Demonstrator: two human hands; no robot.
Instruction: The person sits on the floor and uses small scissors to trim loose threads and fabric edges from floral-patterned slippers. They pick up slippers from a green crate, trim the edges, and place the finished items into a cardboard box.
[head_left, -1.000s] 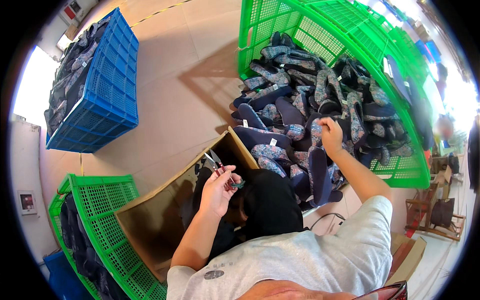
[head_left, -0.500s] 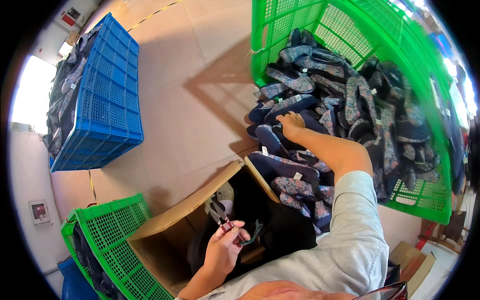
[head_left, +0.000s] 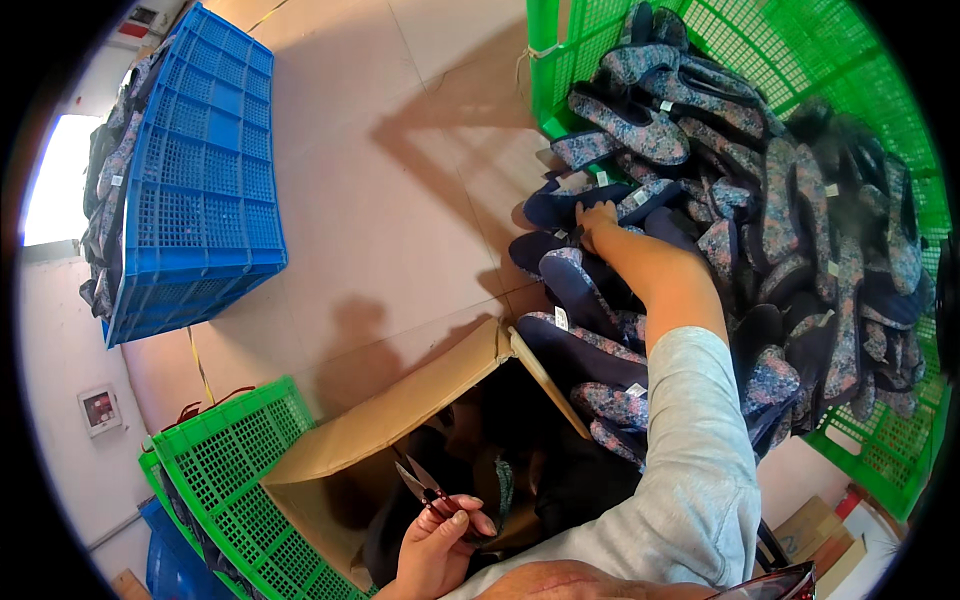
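Observation:
In my left hand (head_left: 440,545), closed near the cardboard box, I hold thread snips (head_left: 428,488) with dark red grips, their pointed blades apart and aimed up and away. A dark green strip (head_left: 504,490) hangs just right of that hand. My right arm stretches out to a heap of floral slippers (head_left: 640,130) with dark blue soles. Up there my right hand (head_left: 600,216) has its fingers curled over the edge of a dark blue slipper (head_left: 562,208) at the heap's left side. Part of its grip is hidden by the slippers around it.
A big green mesh crate (head_left: 545,75) lies open around the heap. The cardboard box (head_left: 390,420), dark inside, stands close before me. Left of it is a smaller green crate (head_left: 235,455); a blue crate (head_left: 205,170) of slippers stands far left.
My right hand has closed on a slipper, and slippers beside it have shifted. The snips in my left hand have turned and lowered, blades now more clearly apart. The view has shifted slightly.

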